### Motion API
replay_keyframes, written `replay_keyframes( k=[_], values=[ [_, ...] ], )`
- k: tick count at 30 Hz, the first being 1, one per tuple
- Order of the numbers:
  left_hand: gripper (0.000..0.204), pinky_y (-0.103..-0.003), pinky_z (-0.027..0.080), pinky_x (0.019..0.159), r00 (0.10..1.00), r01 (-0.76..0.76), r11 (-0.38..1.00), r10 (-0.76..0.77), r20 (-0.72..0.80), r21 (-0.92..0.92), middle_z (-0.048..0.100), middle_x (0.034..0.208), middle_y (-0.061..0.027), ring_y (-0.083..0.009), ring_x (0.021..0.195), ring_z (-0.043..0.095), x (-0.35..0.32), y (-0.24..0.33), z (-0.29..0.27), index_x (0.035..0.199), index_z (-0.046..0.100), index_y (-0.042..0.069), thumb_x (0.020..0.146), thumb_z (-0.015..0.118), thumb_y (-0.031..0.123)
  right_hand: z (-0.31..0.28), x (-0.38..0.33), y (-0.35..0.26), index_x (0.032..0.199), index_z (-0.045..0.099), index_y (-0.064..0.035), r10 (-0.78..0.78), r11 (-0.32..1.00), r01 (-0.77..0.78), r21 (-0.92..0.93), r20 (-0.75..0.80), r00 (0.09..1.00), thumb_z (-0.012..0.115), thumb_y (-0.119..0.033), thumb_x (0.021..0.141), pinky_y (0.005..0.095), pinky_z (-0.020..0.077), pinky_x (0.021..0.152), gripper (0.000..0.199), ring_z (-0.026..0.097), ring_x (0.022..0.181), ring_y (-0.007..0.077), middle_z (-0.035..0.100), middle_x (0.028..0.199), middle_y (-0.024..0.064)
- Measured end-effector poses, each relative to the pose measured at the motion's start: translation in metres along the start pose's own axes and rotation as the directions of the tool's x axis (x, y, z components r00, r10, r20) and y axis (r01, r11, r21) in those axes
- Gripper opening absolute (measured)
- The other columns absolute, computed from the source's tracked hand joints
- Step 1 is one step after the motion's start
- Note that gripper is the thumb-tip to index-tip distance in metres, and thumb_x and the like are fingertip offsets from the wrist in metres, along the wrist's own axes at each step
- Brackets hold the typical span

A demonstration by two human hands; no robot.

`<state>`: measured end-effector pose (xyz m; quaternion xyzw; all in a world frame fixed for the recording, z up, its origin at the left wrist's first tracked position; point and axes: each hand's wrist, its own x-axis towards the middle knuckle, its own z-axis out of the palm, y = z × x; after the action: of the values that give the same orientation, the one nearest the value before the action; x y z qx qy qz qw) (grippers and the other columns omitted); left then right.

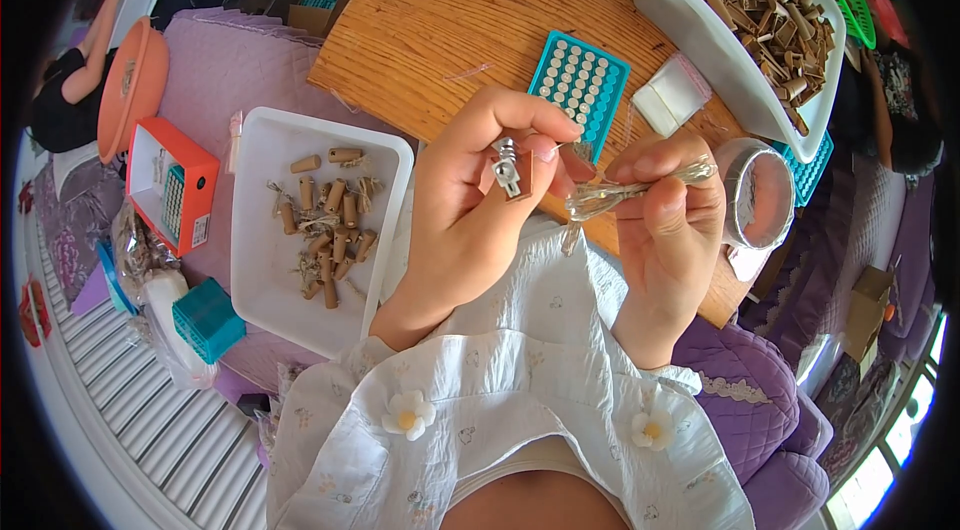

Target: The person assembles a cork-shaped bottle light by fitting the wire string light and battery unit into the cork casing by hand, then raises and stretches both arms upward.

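Note:
In front of my chest, my left hand [455, 230] is closed around a small brown half-shell casing [527, 170] with a silvery spring and metal contacts [506, 168]. My left thumb and index finger meet beside it, near the end of the wire. A looped bundle of thin, clear-looking wire [605, 194] is pinched between the thumb and fingers of my right hand [668, 255]. One loose end hangs below the bundle. Whether the wire is joined to the casing is hidden by my left fingers.
A teal tray [618, 80] of round button cells lies on the wooden table [400, 30]. Right of it are small white bags [672, 95], a tape roll [740, 200] and a white bin [715, 70] of brown casings. Left, a white tub [262, 275] holds brown cylinders with wires.

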<state>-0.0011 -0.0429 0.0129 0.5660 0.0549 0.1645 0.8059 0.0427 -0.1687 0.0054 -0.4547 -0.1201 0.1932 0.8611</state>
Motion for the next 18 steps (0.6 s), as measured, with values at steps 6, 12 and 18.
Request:
replay_keyframes(
  k=[6,12,18],
  values=[
    [0.009,-0.017,0.040,0.056,1.000,-0.011,1.000,0.011,0.020,0.011,0.050,0.077,-0.0037,-0.0068,0.061,0.050,-0.0016,-0.0013,-0.0023,0.084,0.048,0.000,0.078,0.046,0.006,-0.0011,-0.0001,0.0002,0.079,0.049,0.0005,0.018,1.000,-0.017,-0.009,0.079,0.997,0.057,-0.020,0.073,0.0226,0.0435,0.062,0.023,0.051,0.069,0.0116,0.052,0.078,0.0072],
    [0.009,-0.018,0.041,0.056,0.999,-0.043,0.999,0.043,0.011,0.015,0.050,0.077,-0.0044,-0.0071,0.061,0.049,-0.0038,0.0013,-0.0019,0.084,0.048,0.000,0.078,0.046,0.007,-0.0016,-0.0022,-0.0045,0.081,0.047,0.0005,0.001,0.995,0.012,-0.096,0.140,0.990,0.052,-0.015,0.076,0.0240,0.0412,0.065,0.017,0.049,0.074,0.0130,0.049,0.080,0.0076],
    [0.008,-0.020,0.042,0.059,0.997,-0.076,0.997,0.076,0.012,-0.020,0.049,0.077,-0.0057,-0.0077,0.060,0.049,-0.0047,0.0030,-0.0017,0.084,0.047,-0.001,0.077,0.046,0.005,-0.0015,-0.0046,-0.0055,0.084,0.041,0.0005,0.054,0.996,-0.041,-0.082,0.161,0.985,0.047,-0.005,0.076,0.0259,0.0388,0.070,0.011,0.047,0.078,0.0146,0.046,0.083,0.0085]
  ],
)
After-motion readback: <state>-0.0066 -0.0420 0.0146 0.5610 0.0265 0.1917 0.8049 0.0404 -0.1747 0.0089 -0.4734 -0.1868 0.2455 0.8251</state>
